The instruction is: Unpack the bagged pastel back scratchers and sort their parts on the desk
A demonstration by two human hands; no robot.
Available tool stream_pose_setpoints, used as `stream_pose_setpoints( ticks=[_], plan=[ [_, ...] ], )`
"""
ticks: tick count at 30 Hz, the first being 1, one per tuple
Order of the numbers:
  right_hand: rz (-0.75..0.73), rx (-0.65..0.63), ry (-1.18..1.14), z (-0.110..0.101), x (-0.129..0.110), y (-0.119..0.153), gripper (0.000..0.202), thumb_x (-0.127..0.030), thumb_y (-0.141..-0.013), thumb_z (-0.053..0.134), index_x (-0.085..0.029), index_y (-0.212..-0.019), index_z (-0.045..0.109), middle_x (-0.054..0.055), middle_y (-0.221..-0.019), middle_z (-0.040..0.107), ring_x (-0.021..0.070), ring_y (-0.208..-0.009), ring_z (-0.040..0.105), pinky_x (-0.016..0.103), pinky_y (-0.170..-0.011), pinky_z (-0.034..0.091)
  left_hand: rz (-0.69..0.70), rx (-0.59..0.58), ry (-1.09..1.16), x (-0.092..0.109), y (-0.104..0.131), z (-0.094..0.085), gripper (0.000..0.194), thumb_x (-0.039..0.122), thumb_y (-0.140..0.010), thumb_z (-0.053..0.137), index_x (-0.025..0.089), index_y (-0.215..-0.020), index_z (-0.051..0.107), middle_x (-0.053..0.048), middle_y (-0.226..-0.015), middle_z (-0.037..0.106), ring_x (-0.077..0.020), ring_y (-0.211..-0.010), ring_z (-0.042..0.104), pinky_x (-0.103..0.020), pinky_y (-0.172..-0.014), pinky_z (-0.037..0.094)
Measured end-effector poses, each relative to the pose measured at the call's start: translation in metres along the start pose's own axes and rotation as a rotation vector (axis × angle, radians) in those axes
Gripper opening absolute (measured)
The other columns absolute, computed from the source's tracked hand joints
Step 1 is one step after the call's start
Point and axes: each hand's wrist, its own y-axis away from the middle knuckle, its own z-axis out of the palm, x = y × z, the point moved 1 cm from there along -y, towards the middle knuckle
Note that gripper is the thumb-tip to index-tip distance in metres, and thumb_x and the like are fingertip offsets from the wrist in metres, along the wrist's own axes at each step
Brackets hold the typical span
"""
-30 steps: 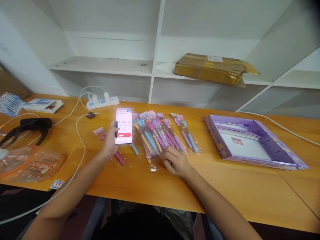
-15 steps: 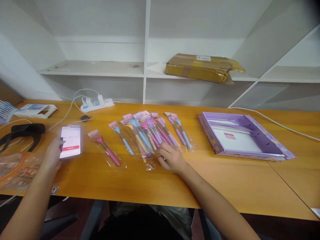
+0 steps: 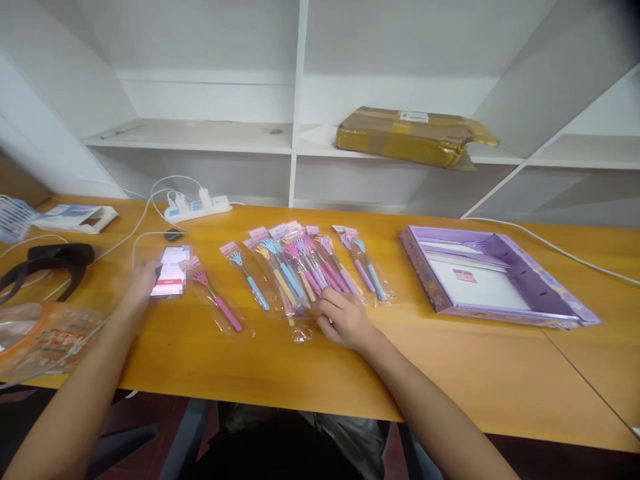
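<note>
My left hand (image 3: 139,288), smeared by motion, grips the left edge of a phone (image 3: 170,272) with a lit screen. Beside the phone lies a bagged pink hand-shaped stick (image 3: 223,303), its tag near the phone's edge. My right hand (image 3: 341,319) rests with curled fingers on the lower end of a pile of bagged sticks (image 3: 300,263) in blue, yellow, pink and purple. What its fingertips hold, if anything, is hidden. A bagged blue stick (image 3: 250,279) lies left of the pile, and another blue one (image 3: 373,270) lies to its right.
On the right is an open purple box (image 3: 505,312) with a purple stick inside. A power strip (image 3: 200,208) with cables sits at the back left. Black headgear (image 3: 60,257) and an orange-printed plastic bag (image 3: 60,343) lie far left. A taped carton (image 3: 400,137) rests on the shelf.
My left hand has moved right with the phone, bringing it beside the bagged pink stick. My right hand stays at the pile. The whole view has shifted slightly.
</note>
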Motion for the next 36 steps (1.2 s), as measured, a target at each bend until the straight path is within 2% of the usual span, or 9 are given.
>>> stream_pose_setpoints(
  ticks=[6,10,14,19,23,26,30,33,36],
  plan=[
    [0.029,-0.031,0.011,0.0,0.0,0.001,0.02,-0.006,-0.091,0.05,-0.02,-0.094,0.064,0.002,-0.083,0.058,0.0145,-0.064,0.046,0.029,-0.058,0.034,0.054,0.092,-0.307,0.031,0.018,0.024,0.037,0.044,-0.085,0.064,0.015,-0.107,0.06,-0.015,-0.119,0.068,-0.0479,-0.137,0.048,-0.067,-0.12,0.031],
    [0.101,-0.054,0.01,0.001,0.002,0.001,0.02,-0.006,-0.092,0.053,-0.02,-0.097,0.066,0.002,-0.088,0.062,0.015,-0.069,0.054,0.028,-0.061,0.04,0.299,-0.175,-0.616,0.043,0.082,0.066,0.045,0.05,-0.096,0.053,0.019,-0.127,0.063,-0.02,-0.13,0.067,-0.0448,-0.124,0.061,-0.065,-0.111,0.044],
    [0.253,-0.016,0.053,0.005,0.011,0.001,0.023,-0.008,-0.089,0.055,-0.02,-0.104,0.069,0.007,-0.098,0.065,0.0222,-0.086,0.061,0.035,-0.076,0.05,0.483,-0.27,-0.605,0.053,0.123,0.108,0.05,0.054,-0.1,0.049,0.022,-0.136,0.061,-0.023,-0.145,0.061,-0.0443,-0.133,0.058,-0.063,-0.112,0.045],
    [0.559,-0.05,0.207,0.004,0.044,0.005,0.047,-0.02,-0.094,0.054,-0.015,-0.14,0.061,0.022,-0.142,0.056,0.0378,-0.132,0.054,0.054,-0.11,0.047,0.536,-0.353,-0.527,0.076,0.108,0.14,0.073,0.059,-0.105,0.041,0.01,-0.16,0.039,-0.028,-0.156,0.051,-0.0449,-0.146,0.046,-0.062,-0.117,0.039],
    [0.796,-0.139,0.356,0.0,0.074,0.015,0.067,-0.041,-0.102,0.049,-0.012,-0.161,0.04,0.026,-0.163,0.039,0.0434,-0.148,0.042,0.06,-0.118,0.039,0.581,-0.377,-0.512,0.09,0.088,0.164,0.076,0.063,-0.106,0.041,0.012,-0.162,0.036,-0.028,-0.147,0.056,-0.0452,-0.139,0.051,-0.062,-0.113,0.042],
    [0.845,-0.251,0.361,-0.001,0.087,0.021,0.071,-0.049,-0.104,0.046,-0.012,-0.164,0.038,0.024,-0.16,0.045,0.0416,-0.142,0.049,0.055,-0.116,0.042,0.607,-0.354,-0.469,0.093,0.077,0.182,0.071,0.061,-0.104,0.046,0.016,-0.158,0.041,-0.025,-0.142,0.058,-0.0444,-0.138,0.051,-0.062,-0.114,0.041],
    [0.819,-0.327,0.373,0.0,0.093,0.026,0.053,-0.048,-0.104,0.048,-0.017,-0.145,0.06,0.021,-0.133,0.064,0.0386,-0.124,0.06,0.05,-0.104,0.049,0.628,-0.353,-0.371,0.094,0.067,0.199,0.058,0.049,-0.104,0.051,0.022,-0.155,0.048,-0.019,-0.151,0.054,-0.0402,-0.147,0.043,-0.06,-0.123,0.035],
    [0.862,-0.327,0.374,0.0,0.094,0.028,0.043,-0.05,-0.104,0.049,-0.02,-0.13,0.068,0.019,-0.119,0.066,0.0351,-0.107,0.066,0.045,-0.091,0.052,0.633,-0.34,-0.315,0.093,0.066,0.202,0.053,0.04,-0.103,0.052,0.02,-0.152,0.051,-0.019,-0.154,0.051,-0.0388,-0.151,0.04,-0.059,-0.127,0.031],
    [0.903,-0.266,0.411,-0.004,0.095,0.028,0.047,-0.049,-0.105,0.048,-0.017,-0.135,0.065,0.02,-0.116,0.062,0.0348,-0.101,0.066,0.046,-0.088,0.051,0.626,-0.352,-0.214,0.092,0.067,0.198,0.051,0.039,-0.105,0.048,0.022,-0.154,0.048,-0.017,-0.157,0.05,-0.0361,-0.151,0.042,-0.059,-0.128,0.032]
  ],
)
